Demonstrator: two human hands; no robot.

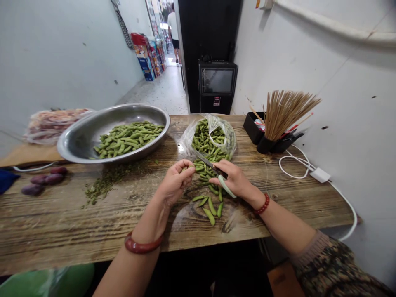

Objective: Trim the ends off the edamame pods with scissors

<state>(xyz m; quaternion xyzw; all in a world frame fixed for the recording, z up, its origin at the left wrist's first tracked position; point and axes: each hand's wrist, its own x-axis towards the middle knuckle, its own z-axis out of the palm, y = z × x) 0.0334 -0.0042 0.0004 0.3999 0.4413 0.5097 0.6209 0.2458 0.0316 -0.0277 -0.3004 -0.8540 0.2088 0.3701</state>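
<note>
My right hand [232,176] is closed around a pair of scissors [223,181] with a pale green handle, blades pointing up and left. Beside the blades, my left hand [177,181] pinches a green soybean pod [187,168], mostly hidden by the fingers. Just beyond both hands, a clear plastic bag [231,138] lies open with many pods spilling toward me. Several loose pods [210,206] rest on the wooden table [123,231] between my wrists. To the left stands a wide metal basin [83,142] holding a heap of pods [130,138].
Small green trimmings [103,183] lie below the basin. Several purple-red bulbs [46,179] and a bag of pale reddish food [55,123] sit at left. A black holder with wooden sticks [284,113] and a white cable [320,175] are at right. A person [173,31] stands beyond the doorway.
</note>
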